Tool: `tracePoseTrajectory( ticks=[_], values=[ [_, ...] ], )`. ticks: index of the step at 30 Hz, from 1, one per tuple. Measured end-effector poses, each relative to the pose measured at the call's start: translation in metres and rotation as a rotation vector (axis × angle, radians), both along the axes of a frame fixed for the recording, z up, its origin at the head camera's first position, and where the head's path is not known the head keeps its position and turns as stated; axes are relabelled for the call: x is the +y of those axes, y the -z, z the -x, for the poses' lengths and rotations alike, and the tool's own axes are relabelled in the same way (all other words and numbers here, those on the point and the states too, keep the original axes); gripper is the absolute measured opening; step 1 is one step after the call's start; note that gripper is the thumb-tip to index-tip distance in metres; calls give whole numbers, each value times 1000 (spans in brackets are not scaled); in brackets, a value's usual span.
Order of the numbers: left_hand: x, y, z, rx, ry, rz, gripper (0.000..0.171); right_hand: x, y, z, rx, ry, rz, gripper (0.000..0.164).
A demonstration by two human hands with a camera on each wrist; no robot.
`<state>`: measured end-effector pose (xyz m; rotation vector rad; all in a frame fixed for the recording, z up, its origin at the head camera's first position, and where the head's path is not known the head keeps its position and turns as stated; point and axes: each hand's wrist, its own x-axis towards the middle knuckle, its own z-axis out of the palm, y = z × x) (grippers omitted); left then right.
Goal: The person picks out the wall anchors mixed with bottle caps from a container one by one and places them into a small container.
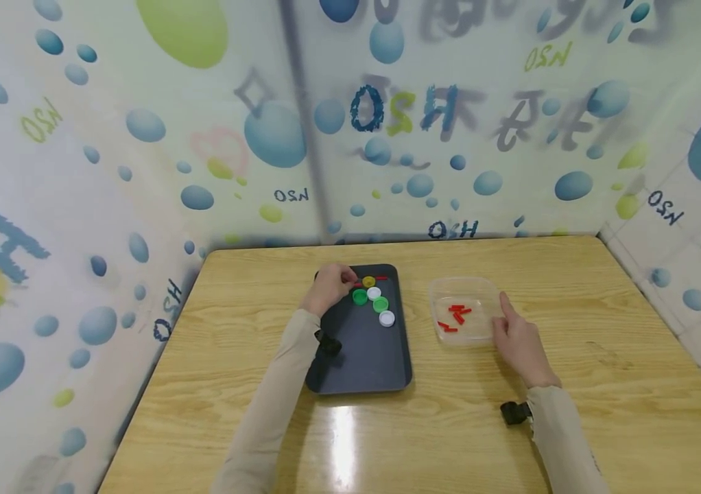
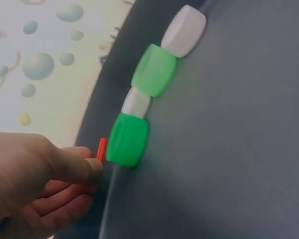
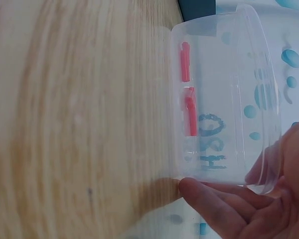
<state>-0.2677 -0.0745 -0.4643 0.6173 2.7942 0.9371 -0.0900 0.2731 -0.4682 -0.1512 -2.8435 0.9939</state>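
My left hand point(image 1: 330, 287) pinches a short red stick point(image 2: 102, 148) between thumb and fingertips at the far left part of a dark grey tray point(image 1: 359, 363). Right beside the stick is a green bottle cap point(image 2: 128, 140). A yellow cap point(image 1: 369, 282) lies near the tray's far edge, with another red stick point(image 1: 382, 278) on its right. From there a white cap point(image 1: 374, 293), a lighter green cap point(image 1: 381, 304) and another white cap point(image 1: 387, 318) run toward me. My right hand point(image 1: 518, 343) grips the right wall of a clear plastic box point(image 3: 224, 172).
Several loose red sticks point(image 1: 458, 318) lie inside the clear box, right of the tray. Both stand on a light wooden table point(image 1: 233, 412). Patterned walls point(image 1: 350, 185) rise behind the table and at both sides.
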Motion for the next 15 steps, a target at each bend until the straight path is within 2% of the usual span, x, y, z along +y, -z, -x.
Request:
tracePoseTrajectory(
  ticks=[6,11,15],
  values=[
    [9,-13,-4,-35,-16,-61,16,2,1,0,6,-1,-6,57],
    [20,-22,-10,-49,19,-99,17,2,1,0,14,1,-11,56],
    [28,-24,-14,-28,32,-105,17,1,1,0,12,2,1,56]
  ],
)
